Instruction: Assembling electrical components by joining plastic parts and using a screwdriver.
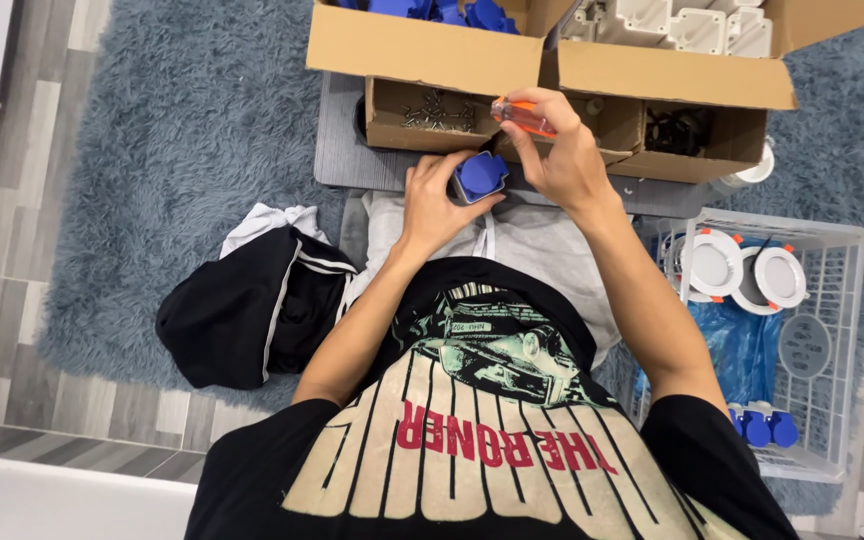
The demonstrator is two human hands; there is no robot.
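Note:
My left hand [435, 195] is wrapped around a small blue plastic part [479, 175], held over my lap just in front of the grey board [342, 150]. My right hand [562, 150] grips a screwdriver with a clear orange handle [522, 117], angled above the blue part. Whether its tip touches the part is hidden by my fingers. A small open cardboard box of loose metal screws [437, 110] sits right behind my hands.
Two large open cardboard boxes stand at the back, one with blue parts [432, 10], one with white parts [682, 25]. A white wire basket [832, 330] at my right holds round white fittings, a blue bag and blue parts. Black clothing [242, 310] lies at left on the grey shag rug [182, 120].

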